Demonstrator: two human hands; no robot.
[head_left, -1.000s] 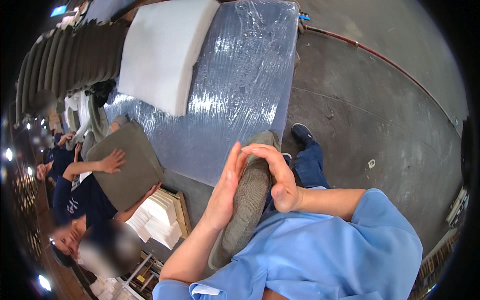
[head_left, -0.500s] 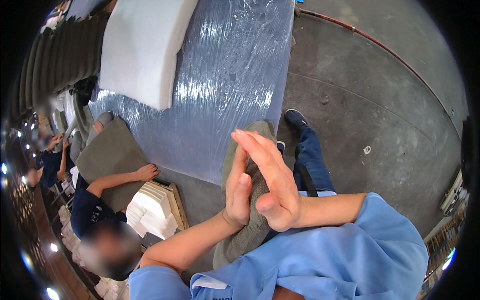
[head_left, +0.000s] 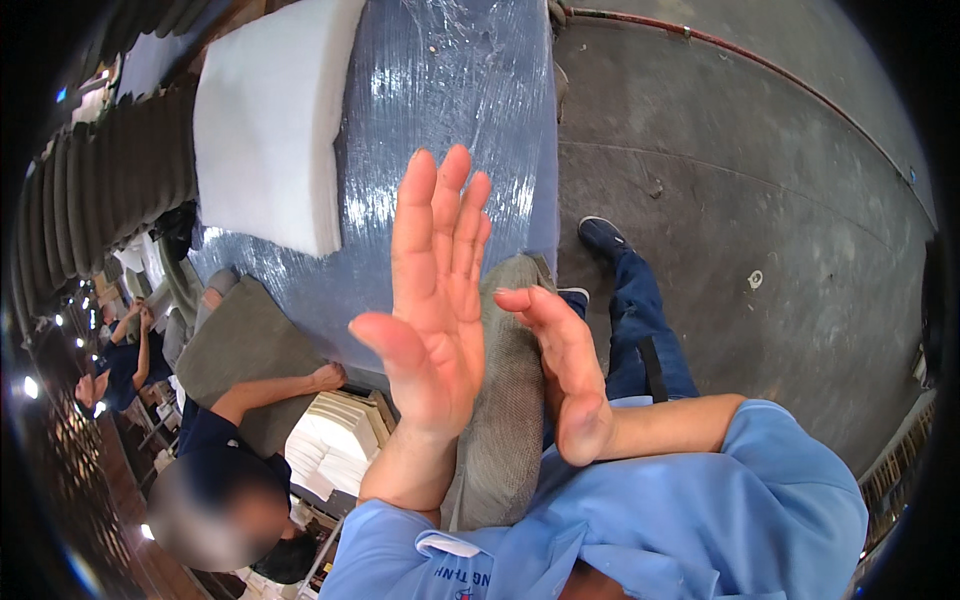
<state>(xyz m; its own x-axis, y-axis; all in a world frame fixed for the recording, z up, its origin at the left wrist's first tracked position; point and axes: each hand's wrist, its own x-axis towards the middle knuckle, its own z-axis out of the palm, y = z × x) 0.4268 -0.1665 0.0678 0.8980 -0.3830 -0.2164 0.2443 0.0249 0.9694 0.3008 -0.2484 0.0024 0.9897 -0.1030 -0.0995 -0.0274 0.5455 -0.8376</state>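
Mid-frame, the wide-spread left hand (head_left: pixel 438 325) and loosely cupped right hand (head_left: pixel 570 370) flank an elongated grey-green woven-fabric cushion (head_left: pixel 505 410).

We have one cushion (head_left: pixel 508 410), grey-green, coarsely woven on the outside and thickly rounded along its narrow side. We see it set edge-up, close in front of us, its length running away from us.
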